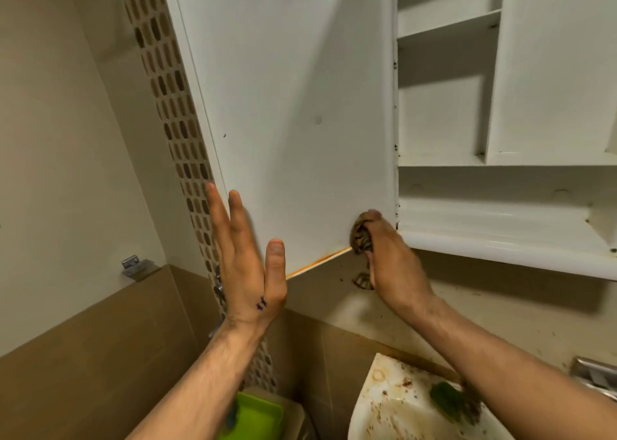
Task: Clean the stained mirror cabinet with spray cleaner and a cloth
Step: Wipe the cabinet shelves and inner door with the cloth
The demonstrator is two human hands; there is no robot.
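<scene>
Cabinet door, white and swung open, fills the upper middle of the view, with the open cabinet and its bare white shelves to its right. At far left a small metal bracket sits on the beige wall, and a strip of brown mosaic tiles runs down behind the door's free edge. The left hand is raised with fingers spread and straight, gripping nothing; its fingers lie behind the door's lower left edge while the thumb stands in front, so the edge sits between them. A small dark mark shows on the back of this hand. An orange-stained line runs along the door's bottom edge toward the right hand. The right hand is clenched on a dirty brownish cloth, pressing it against the door's lower corner by the hinge side. Below, a bright green tray lies between the forearms, and a stained white sink carries a green object partly hidden by the right forearm.
</scene>
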